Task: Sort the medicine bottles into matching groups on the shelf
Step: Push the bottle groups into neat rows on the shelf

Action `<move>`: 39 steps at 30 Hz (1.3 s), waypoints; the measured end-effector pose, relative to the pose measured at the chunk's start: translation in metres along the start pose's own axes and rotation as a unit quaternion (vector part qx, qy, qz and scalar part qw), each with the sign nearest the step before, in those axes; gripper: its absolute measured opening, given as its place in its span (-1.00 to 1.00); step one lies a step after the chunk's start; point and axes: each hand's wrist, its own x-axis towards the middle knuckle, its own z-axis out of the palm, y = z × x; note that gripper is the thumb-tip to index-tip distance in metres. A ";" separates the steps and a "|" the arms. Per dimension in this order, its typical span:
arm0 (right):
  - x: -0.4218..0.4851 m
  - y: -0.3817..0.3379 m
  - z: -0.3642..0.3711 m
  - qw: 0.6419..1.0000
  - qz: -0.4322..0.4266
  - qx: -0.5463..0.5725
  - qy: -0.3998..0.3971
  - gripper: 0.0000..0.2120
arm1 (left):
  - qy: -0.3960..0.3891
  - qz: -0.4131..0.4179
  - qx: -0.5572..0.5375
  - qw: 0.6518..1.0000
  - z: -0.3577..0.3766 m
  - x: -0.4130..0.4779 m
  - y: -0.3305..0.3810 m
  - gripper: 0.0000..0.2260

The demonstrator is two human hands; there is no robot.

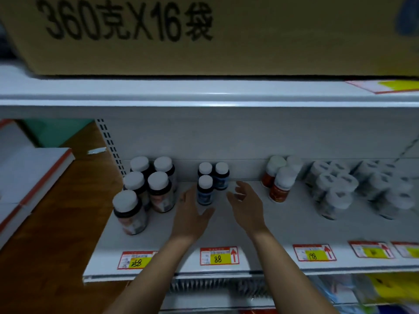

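Standing in a tight cluster of three near the back of the shelf (283, 223), the blue-labelled bottles (221, 177) are small, white-capped and upright. They look like rigid plastic, so probably light and hard to crush, but narrow enough to tip if nudged. Their smooth sides may slip, so a pinch round the body just under the cap seems safest. The front bottle (205, 190) has the left hand (192, 214) just beside its left side with fingers straight and holding nothing; whether it touches cannot be told. The right hand (247, 205) hangs just right of the cluster, fingers loosely bent and spread wide, also empty. Larger dark bottles (156, 191) are grouped to the left, orange-labelled bottles (280, 186) to the right, and blurred pale bottles (335, 193) beyond those. A price tag (219, 256) marked 88 sits on the shelf edge below, and a cardboard box (204, 35) rests on the shelf above.
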 end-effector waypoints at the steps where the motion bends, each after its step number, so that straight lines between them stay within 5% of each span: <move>1: 0.008 0.004 -0.004 1.000 0.008 -0.003 -0.021 -0.51 | 0.012 -0.010 0.001 1.000 0.006 0.005 0.000 -0.41; 10: 0.048 0.003 -0.006 0.987 0.056 -0.017 -0.150 -0.31 | 0.087 -0.093 -0.018 0.992 0.031 0.033 0.001 -0.59; 14: 0.047 -0.006 0.002 0.987 0.023 -0.006 -0.159 -0.48 | 0.089 -0.100 -0.034 0.990 0.033 0.040 -0.002 -0.56; 22: 0.042 -0.014 0.013 0.990 0.036 -0.012 -0.137 -0.46 | 0.046 -0.088 -0.061 0.993 0.026 0.045 -0.010 -0.52; 28: 0.030 -0.009 0.008 0.992 0.084 0.032 -0.086 -0.28 | 0.071 -0.059 -0.036 0.995 0.021 0.032 -0.003 -0.47; 32: 0.008 -0.004 -0.014 0.995 0.066 0.079 -0.014 -0.39 | 0.131 0.027 -0.015 0.991 0.027 0.009 0.020 -0.44; 39: -0.005 0.008 -0.091 0.984 0.023 0.079 0.155 -0.78 | -0.020 0.086 -0.073 0.993 0.072 -0.002 0.066 -0.41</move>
